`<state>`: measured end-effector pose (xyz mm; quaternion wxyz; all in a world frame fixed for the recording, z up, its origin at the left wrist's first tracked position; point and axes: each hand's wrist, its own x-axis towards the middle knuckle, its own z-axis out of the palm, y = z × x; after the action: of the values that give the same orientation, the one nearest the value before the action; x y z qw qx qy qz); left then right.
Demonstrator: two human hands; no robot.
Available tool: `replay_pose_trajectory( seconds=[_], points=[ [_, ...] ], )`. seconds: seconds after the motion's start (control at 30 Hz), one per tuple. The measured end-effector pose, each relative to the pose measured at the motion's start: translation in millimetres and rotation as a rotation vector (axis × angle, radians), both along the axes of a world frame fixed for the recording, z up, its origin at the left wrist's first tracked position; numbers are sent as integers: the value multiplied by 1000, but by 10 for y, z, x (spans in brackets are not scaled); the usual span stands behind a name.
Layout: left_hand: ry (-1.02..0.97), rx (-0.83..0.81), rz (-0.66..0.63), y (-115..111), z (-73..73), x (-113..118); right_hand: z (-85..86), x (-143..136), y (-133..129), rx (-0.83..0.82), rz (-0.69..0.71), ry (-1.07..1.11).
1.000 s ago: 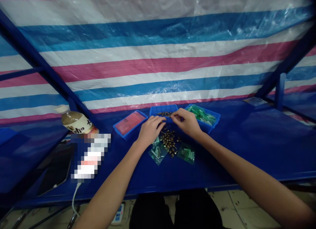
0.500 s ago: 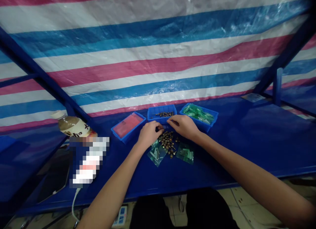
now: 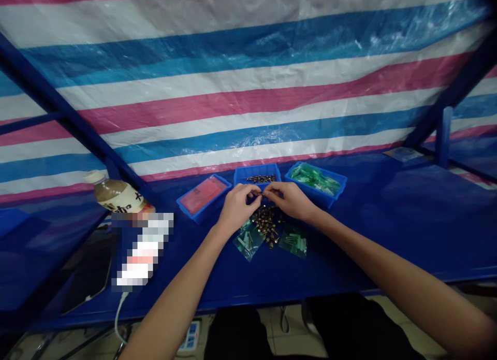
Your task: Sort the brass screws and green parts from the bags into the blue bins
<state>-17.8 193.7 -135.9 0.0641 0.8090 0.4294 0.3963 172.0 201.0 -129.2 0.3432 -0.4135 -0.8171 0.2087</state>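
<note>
My left hand (image 3: 237, 205) and my right hand (image 3: 290, 198) meet fingertip to fingertip, both pinching a small metal piece (image 3: 261, 194), too small to tell its exact kind. Just below them lies a loose pile of brassy metal fittings (image 3: 267, 226) on the blue table. A clear bag of pale plugs and screws (image 3: 247, 242) lies left of the pile, a similar bag (image 3: 294, 242) right of it. Behind my hands stands a blue bin (image 3: 256, 171) with several dark screws (image 3: 264, 179) inside.
A blue tray (image 3: 230, 185) of red sheets stands left, and a blue bin (image 3: 330, 200) of green-white packets (image 3: 316, 178) right. Farther left are a drink bottle (image 3: 118, 195), a blurred-out item with a white cable (image 3: 117, 316), and a dark tablet (image 3: 87, 277). A striped tarp (image 3: 248, 101) hangs behind.
My two hands have come together, the fingertips now meeting over the pile around a small metal piece. The view has shifted slightly.
</note>
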Motion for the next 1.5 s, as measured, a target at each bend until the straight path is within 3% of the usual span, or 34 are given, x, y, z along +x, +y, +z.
replay_pose_trajectory(
  seconds=[0.23, 0.57, 0.8, 1.5],
  points=[
    [20, 23, -47, -12, -13, 27, -19, 23, 9, -110, 44, 57],
    [218, 58, -24, -17, -32, 12, -32, 29, 18, -145, 84, 122],
    [139, 36, -39, -32, 22, -25, 3, 76, 27, -127, 53, 106],
    [115, -19, -142, -25, 96, -55, 75, 58, -45, -141, 205, 115]
  ],
)
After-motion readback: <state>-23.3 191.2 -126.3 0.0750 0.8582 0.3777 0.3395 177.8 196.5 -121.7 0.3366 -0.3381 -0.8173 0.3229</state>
